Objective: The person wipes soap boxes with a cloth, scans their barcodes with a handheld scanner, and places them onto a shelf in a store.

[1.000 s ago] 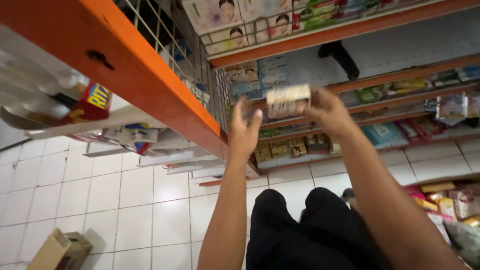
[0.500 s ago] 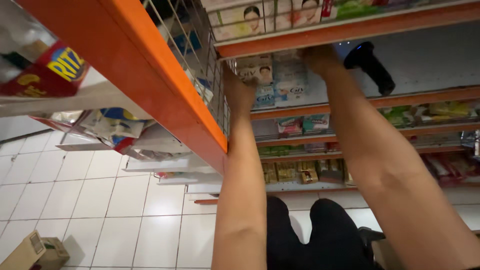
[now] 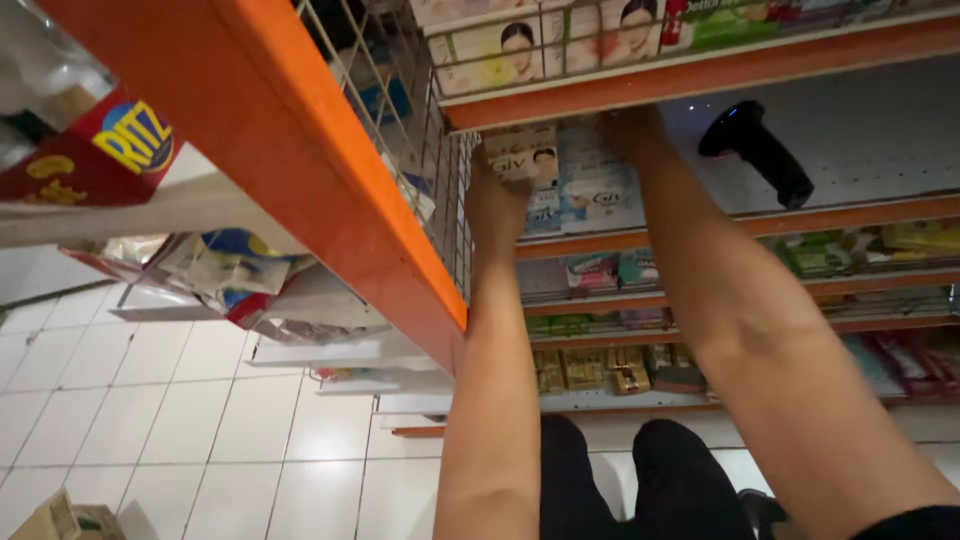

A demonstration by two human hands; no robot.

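1. The scene was a shop aisle with a white tiled floor point(image 3: 150, 420) and orange-edged shelves point(image 3: 300, 170) stacked with boxed goods.
2. Both arms reached up into a shelf bay beside a wire divider point(image 3: 400, 130).
3. The left hand point(image 3: 497, 205) pressed against the side of a pale soap box point(image 3: 528, 160); its grip looked partly closed on the box, fingers mostly hidden.
4. The right hand point(image 3: 628, 125) sat at the top of a neighbouring light-blue box point(image 3: 590, 185); I could not tell its grip.
5. A black barcode scanner point(image 3: 757, 150) lay on the same shelf, apart to the right.
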